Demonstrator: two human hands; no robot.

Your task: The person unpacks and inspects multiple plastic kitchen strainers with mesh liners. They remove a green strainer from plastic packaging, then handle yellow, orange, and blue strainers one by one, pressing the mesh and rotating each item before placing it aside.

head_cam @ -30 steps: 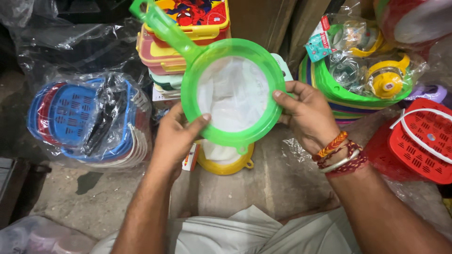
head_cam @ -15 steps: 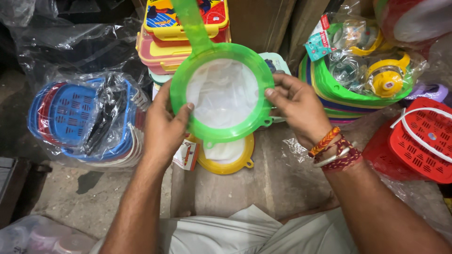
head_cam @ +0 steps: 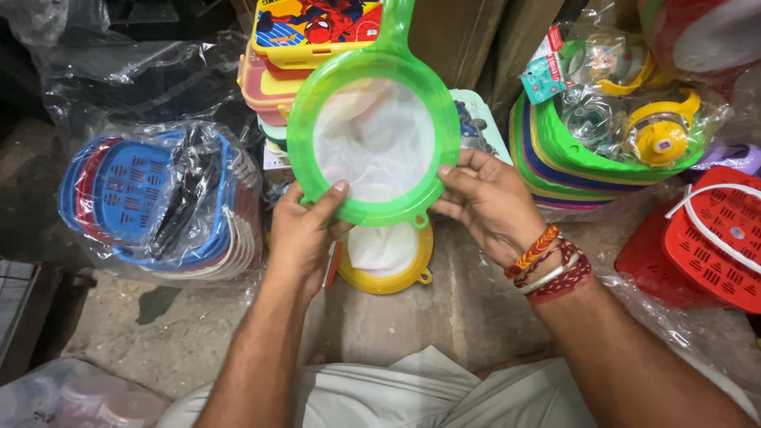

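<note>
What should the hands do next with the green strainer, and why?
Probably lower the green strainer onto the yellow strainer just beneath it. The left hand and right hand each pinch its rim in the air, and the yellow one lies on the floor right below, so stacking looks like the nearest small move.

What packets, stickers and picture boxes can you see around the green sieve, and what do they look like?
Clear plastic bag of blue and red slotted baskets: left of the left hand, crinkled.
Yellow lunch box with a cartoon-hero picture lid: top of the stack behind the round green plastic sieve.
Teal card label: upper right, on a clear packet of small items.
Round sticker on the red slotted basket: far right.
</note>
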